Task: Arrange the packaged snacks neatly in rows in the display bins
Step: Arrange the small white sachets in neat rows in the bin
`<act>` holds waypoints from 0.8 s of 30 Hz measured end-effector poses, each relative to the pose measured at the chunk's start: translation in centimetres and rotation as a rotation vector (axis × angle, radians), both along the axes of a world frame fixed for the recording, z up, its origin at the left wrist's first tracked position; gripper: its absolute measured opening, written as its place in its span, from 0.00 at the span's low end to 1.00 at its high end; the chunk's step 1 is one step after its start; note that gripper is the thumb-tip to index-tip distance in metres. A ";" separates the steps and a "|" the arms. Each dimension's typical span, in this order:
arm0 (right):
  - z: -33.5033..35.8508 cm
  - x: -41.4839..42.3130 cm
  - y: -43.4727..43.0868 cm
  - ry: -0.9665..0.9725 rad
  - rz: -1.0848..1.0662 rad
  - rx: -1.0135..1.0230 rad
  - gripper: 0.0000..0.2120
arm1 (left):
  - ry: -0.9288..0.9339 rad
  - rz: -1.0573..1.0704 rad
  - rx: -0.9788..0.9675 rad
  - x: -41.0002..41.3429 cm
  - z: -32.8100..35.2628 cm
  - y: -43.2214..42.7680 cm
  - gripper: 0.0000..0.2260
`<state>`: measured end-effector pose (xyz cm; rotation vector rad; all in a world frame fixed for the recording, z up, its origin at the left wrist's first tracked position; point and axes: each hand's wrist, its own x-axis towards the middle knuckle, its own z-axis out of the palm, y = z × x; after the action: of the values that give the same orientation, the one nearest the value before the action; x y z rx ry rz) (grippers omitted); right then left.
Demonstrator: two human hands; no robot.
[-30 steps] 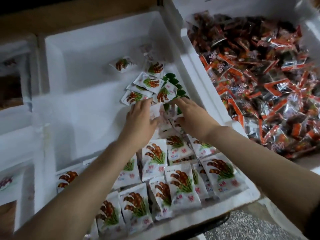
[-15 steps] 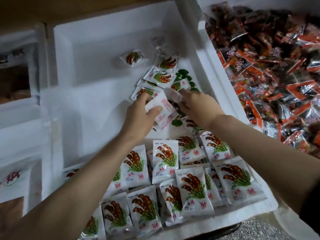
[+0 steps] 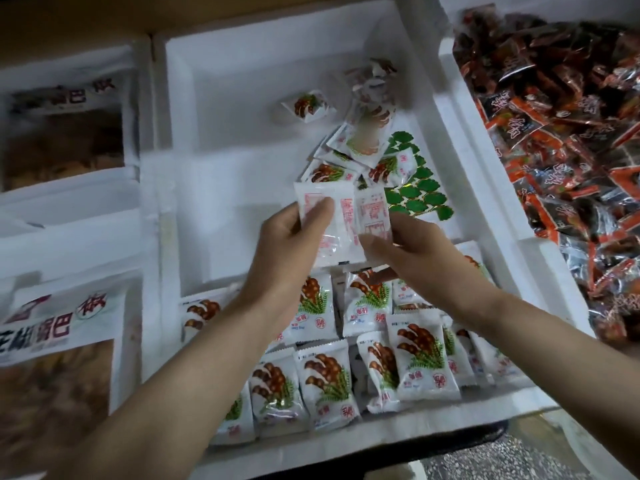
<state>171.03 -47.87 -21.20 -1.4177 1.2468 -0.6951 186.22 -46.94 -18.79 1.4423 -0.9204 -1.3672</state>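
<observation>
Snack packets, two in hand, both white with red-printed backs facing the camera, held above the middle of the foam bin.

- Left hand pinches the left-hand packet, thumb on top and fingers clamped on it.
- Right hand pinches the right-hand packet by its lower part, also clamped.
- The two packets touch along their long edges.

Step, as judged: face and place.
- Turn both so the picture side is up, matching the finished rows at the near end of the bin.
- Square the edges together before lowering.
- Set them just behind the last row, overlapping like those already laid.
- Bare bin floor shows to the left; it looks free for the row to run that way.

Surroundings:
- Loose heap of the same packets lies toward the far right of the bin, lying at all angles; it is well beyond the landing spot.
- Green leaf garnish lies flat beside and partly under that heap. It may snag or lift when the heap is picked from.
- Stray packet lies alone farther back.
- Forearms hide part of the rows, so alignment there cannot be checked.
- Red-wrapped snacks fill the bin on the right; large bags sit in bins on the left.
</observation>
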 end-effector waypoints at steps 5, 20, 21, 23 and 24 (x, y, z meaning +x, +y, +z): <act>1.1 1.5 1.5 0.038 0.005 -0.081 0.17 | 0.058 0.092 0.067 1.4 0.2 1.6 0.10; 1.0 7.3 2.5 0.142 0.104 0.012 0.40 | 0.099 -0.022 0.068 6.4 0.2 5.9 0.12; 1.1 7.5 2.4 0.153 0.101 0.045 0.42 | 0.110 -0.020 0.068 6.7 0.2 6.0 0.11; 1.3 7.9 2.2 0.144 0.088 0.100 0.40 | 0.117 -0.005 0.061 7.3 0.1 6.2 0.10; 1.4 8.1 2.0 0.123 0.079 0.112 0.37 | 0.112 0.008 0.054 7.6 0.0 6.2 0.10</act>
<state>179.10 -45.83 -19.77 -1.4258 1.2965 -0.4826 193.86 -40.70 -18.82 1.3927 -0.8107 -1.4615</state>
